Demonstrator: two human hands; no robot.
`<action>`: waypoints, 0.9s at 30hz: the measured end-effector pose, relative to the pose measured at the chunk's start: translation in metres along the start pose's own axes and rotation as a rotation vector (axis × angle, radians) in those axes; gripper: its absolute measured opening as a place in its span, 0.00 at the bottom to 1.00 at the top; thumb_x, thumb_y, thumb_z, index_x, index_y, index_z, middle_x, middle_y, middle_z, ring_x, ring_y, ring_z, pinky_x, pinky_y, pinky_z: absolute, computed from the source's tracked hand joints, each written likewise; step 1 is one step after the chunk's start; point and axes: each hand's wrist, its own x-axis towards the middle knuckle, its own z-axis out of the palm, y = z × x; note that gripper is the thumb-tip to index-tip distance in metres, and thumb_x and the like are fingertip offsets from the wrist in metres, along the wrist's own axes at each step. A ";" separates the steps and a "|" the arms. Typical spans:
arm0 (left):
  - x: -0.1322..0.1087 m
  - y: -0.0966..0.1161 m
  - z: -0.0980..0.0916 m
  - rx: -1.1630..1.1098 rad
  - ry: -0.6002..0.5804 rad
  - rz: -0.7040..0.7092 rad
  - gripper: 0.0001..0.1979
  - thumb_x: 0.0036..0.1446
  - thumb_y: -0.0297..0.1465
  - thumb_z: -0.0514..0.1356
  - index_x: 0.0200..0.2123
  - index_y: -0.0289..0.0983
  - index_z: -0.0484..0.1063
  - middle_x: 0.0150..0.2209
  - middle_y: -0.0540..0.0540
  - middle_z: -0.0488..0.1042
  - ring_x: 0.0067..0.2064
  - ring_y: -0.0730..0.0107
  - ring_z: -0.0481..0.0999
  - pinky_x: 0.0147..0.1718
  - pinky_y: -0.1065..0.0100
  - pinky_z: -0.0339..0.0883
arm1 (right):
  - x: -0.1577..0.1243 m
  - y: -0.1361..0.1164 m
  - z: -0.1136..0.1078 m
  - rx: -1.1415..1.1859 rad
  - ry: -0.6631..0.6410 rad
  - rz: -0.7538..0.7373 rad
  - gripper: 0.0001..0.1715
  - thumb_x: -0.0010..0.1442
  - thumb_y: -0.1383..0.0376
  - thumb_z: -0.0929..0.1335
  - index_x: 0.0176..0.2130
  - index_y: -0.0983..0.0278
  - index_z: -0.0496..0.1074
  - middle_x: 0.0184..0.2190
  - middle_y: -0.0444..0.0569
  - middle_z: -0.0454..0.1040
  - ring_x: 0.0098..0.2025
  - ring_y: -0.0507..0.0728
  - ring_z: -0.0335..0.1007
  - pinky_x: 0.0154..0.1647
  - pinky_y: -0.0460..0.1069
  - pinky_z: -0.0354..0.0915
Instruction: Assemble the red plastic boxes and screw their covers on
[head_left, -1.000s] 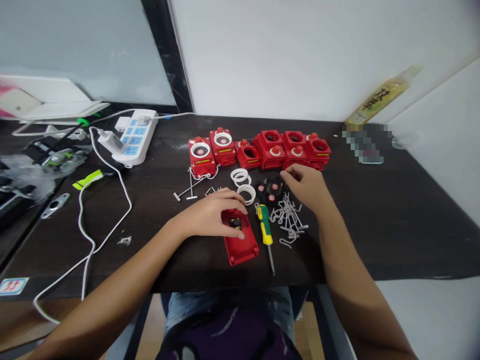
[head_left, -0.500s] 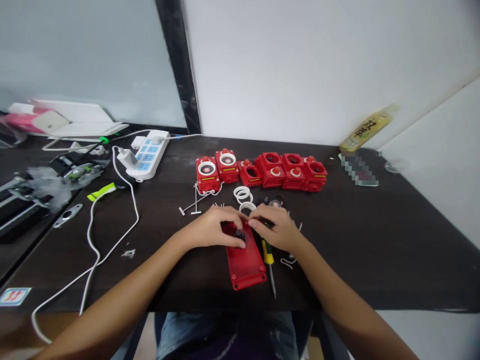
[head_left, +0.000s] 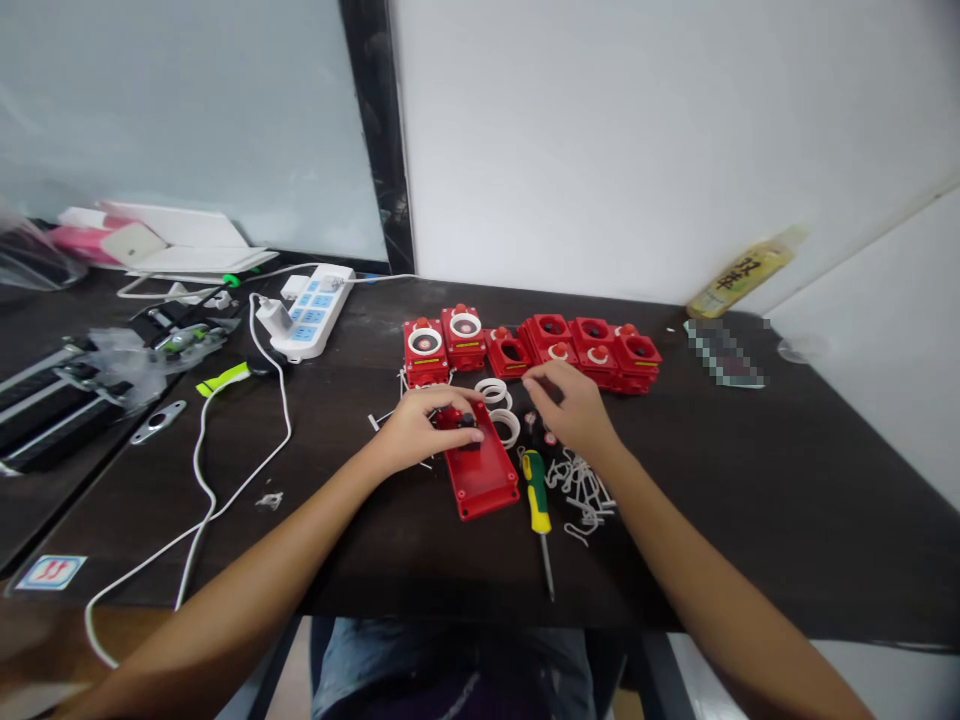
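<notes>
My left hand (head_left: 424, 430) grips the upper left side of a red plastic case (head_left: 486, 482), which lies on the dark table. Inside that case a small black part (head_left: 468, 424) sits by my left fingertips. To the right, my right hand (head_left: 574, 405) hovers with fingers bent and a little apart, nothing visible between them. Just past its fingertips are red covers (head_left: 551, 340) with round openings. Beside the case lie white rings (head_left: 506, 428), small black round parts (head_left: 549, 438) partly hidden by my right hand, and a green-yellow screwdriver (head_left: 537, 490).
White cords with T-shaped bars (head_left: 589, 490) lie by my right forearm. Two red units (head_left: 426, 350) with white rings stand at the back. Leftward are a power strip (head_left: 319, 312), a white cable (head_left: 202, 520) and metal rails. A bottle (head_left: 746, 275) leans at the right wall.
My right hand has left the red case and moved up and right toward the red covers. My left hand and the case have shifted slightly away from me. The view has turned a little.
</notes>
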 end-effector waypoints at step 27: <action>-0.005 0.013 -0.001 0.276 -0.205 0.272 0.19 0.72 0.44 0.55 0.41 0.37 0.79 0.49 0.38 0.80 0.51 0.57 0.79 0.52 0.56 0.73 | -0.049 -0.074 -0.043 -0.089 -0.012 -0.188 0.16 0.67 0.72 0.67 0.52 0.56 0.74 0.46 0.54 0.78 0.50 0.65 0.75 0.52 0.61 0.71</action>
